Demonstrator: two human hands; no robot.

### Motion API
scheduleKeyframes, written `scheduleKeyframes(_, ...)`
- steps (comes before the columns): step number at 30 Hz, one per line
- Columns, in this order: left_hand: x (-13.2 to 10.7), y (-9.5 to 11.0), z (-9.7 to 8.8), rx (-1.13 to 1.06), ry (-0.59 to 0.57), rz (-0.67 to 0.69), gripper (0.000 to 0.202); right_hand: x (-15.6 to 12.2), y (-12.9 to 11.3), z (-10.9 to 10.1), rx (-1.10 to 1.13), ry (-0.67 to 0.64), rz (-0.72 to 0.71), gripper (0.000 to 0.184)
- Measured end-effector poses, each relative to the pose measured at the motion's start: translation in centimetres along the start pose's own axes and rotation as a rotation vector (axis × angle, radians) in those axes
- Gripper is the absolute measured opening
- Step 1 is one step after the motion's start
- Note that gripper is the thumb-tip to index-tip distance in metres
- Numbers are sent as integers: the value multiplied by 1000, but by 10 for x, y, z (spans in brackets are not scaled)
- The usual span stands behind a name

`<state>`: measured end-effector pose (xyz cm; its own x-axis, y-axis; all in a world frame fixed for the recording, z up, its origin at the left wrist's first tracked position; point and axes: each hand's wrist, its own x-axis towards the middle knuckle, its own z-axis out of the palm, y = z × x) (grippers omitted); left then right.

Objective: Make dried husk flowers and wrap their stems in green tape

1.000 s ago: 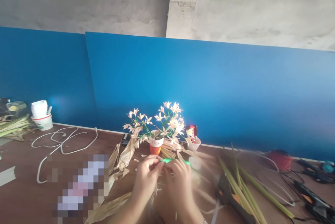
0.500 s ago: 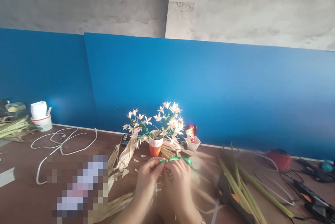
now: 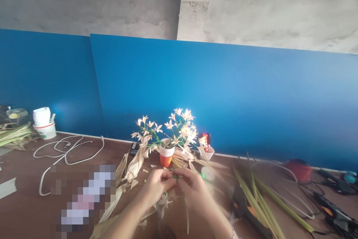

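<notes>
My left hand [image 3: 157, 184] and my right hand [image 3: 190, 185] meet fingertip to fingertip low in the middle of the view. Both are closed in a pinch on a narrow green tape [image 3: 175, 176], of which only a bit shows between the fingers. Pale flower pieces [image 3: 167, 202] hang just below my left hand, partly blurred; whether they join the tape I cannot tell. A roll of tape [image 3: 208, 173] with a green edge lies beyond my right hand. Behind my hands stands an orange-and-white paper cup [image 3: 166, 160] holding a spray of cream husk flowers [image 3: 184, 131] on green stems.
Dry corn husks [image 3: 137, 166] lie left of the cup, near a white cable [image 3: 65, 153]. A white bowl [image 3: 207, 154] sits behind the roll. To the right are a black glue gun [image 3: 247, 211], green stalks [image 3: 260, 205] and a red container [image 3: 298, 170]. A blue partition [image 3: 209, 93] backs the table.
The green strip that stretched across my right hand's fingers has dropped from sight, leaving a small green bit at the fingertips. My forearms have spread apart and my right hand has turned.
</notes>
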<state>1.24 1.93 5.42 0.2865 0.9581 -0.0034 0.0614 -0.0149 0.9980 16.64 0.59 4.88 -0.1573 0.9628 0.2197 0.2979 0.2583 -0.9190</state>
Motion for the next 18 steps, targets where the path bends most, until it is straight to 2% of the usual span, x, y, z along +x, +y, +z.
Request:
scheduleKeyframes(5, 0, 0, 2, 27, -57, -5, 28, 1, -6, -5, -24, -18, -17, 25)
scheduleKeyframes(11, 1, -2, 4, -17, -68, -14, 24, 2, -3, -6, 120, 20, 109, 9)
scheduleKeyframes(18, -4, 5, 7, -98, -110, -38, 28, 2, -4, -2, 264, 9, 143, 10)
